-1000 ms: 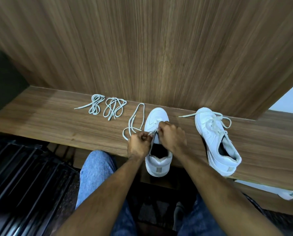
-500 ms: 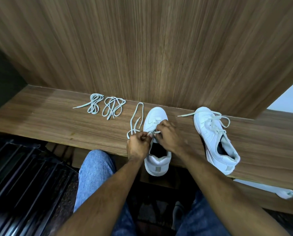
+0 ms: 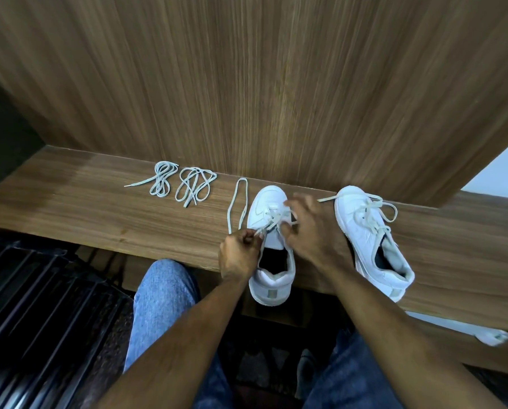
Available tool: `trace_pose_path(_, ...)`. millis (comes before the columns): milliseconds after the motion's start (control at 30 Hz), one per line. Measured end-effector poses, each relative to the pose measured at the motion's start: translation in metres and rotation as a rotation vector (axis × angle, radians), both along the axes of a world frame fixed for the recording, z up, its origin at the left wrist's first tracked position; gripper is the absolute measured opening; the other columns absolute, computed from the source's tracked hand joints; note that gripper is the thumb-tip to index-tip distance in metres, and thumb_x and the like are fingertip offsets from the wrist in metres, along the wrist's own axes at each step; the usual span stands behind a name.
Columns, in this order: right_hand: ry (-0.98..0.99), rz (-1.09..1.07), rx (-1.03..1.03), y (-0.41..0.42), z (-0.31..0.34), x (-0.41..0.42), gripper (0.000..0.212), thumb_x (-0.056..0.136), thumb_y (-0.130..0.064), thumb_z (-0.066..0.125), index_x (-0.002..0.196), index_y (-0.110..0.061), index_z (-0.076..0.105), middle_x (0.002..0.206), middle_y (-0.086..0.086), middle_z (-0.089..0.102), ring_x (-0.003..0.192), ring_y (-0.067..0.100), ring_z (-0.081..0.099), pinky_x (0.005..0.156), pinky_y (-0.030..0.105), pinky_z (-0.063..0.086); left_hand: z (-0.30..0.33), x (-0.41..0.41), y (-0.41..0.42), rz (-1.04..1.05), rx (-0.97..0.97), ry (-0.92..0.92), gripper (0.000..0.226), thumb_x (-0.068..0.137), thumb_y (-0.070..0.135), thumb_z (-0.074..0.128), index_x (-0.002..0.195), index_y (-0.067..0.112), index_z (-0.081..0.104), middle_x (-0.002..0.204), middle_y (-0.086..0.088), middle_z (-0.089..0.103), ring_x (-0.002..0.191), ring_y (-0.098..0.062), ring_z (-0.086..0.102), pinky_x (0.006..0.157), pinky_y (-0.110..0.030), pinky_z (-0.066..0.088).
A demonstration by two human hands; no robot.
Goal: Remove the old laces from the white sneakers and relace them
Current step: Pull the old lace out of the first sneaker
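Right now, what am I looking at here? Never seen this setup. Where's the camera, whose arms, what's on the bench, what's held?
No machine here: a person wears one wide-angle camera on the head, looking down at their own bare arms and jeans-covered knees. The left hand pinches a lace end coming off the near sneaker, which stands toe to the wall on the wooden bench. The right hand is blurred with fingers spread over that shoe's eyelets; its grip on anything cannot be told. A long lace loop trails left of the shoe. Further left lie two coiled laces. On the right stands a second sneaker, laced and tied.
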State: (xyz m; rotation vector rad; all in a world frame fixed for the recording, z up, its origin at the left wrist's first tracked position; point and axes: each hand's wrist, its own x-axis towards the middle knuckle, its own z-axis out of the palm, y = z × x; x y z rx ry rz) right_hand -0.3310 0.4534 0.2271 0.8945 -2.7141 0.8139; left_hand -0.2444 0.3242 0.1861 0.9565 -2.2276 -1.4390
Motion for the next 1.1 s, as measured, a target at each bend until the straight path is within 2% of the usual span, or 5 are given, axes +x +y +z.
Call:
trace_pose_path(233, 0.182, 0.078, 0.392, -0.027, -0.029, 0.001, 0.021, 0.085, -0.026, 0.056, 0.101, -0.017, 0.067, 0.115, 0.004, 0.062, 0.12, 0.025, 0.05, 0.094, 0.044, 0.044, 0.002, 0.002, 0.001, -0.011, -0.044, -0.019, 0.014, 0.085, 0.034, 0.069, 0.09, 0.022, 0.074, 0.081, 0.003, 0.074, 0.082, -0.02, 0.068, 0.073, -0.032, 0.053)
trace_pose_path(533, -0.193, -0.455, -0.861, 0.001, 0.034, -0.015, 0.011, 0.083, -0.001, 0.055, 0.075, -0.007, 0.059, 0.084, 0.009, 0.057, 0.064, -0.004, 0.053, 0.066, 0.025, 0.044, -0.001, 0.001, 0.0, -0.001, -0.042, -0.018, 0.012, 0.084, 0.035, 0.069, 0.087, 0.023, 0.073, 0.082, 0.004, 0.074, 0.081, -0.019, 0.068, 0.074, -0.037, 0.055)
trace_pose_path(867, 0.056, 0.021, 0.414, -0.022, -0.007, 0.01, 0.04, 0.083, -0.038, 0.056, 0.119, -0.021, 0.061, 0.136, 0.004, 0.049, 0.14, 0.025, 0.028, 0.108, 0.047, 0.029, -0.001, 0.001, 0.002, -0.007, -0.018, -0.014, 0.012, 0.082, 0.034, 0.069, 0.087, 0.024, 0.073, 0.08, 0.004, 0.074, 0.081, -0.021, 0.069, 0.074, -0.038, 0.056)
trace_pose_path(1000, 0.055, 0.043, 0.398, -0.029, -0.019, 0.01, 0.027, 0.089, -0.028, 0.051, 0.111, -0.02, 0.064, 0.124, 0.0, 0.055, 0.128, 0.022, 0.041, 0.104, 0.045, 0.035, 0.001, 0.002, 0.001, -0.002, -0.004, -0.018, 0.013, 0.082, 0.036, 0.07, 0.087, 0.025, 0.073, 0.078, 0.006, 0.073, 0.08, -0.019, 0.069, 0.074, -0.037, 0.056)
trace_pose_path(1100, -0.152, -0.018, -0.072, -0.024, -0.014, 0.002, 0.013, 0.083, -0.021, 0.058, 0.086, -0.02, 0.071, 0.104, -0.003, 0.059, 0.104, 0.022, 0.057, 0.088, 0.042, 0.048, 0.0, 0.001, 0.0, 0.008, -0.004, -0.011, 0.011, 0.082, 0.035, 0.07, 0.085, 0.025, 0.073, 0.076, 0.007, 0.073, 0.078, -0.017, 0.069, 0.074, -0.037, 0.056)
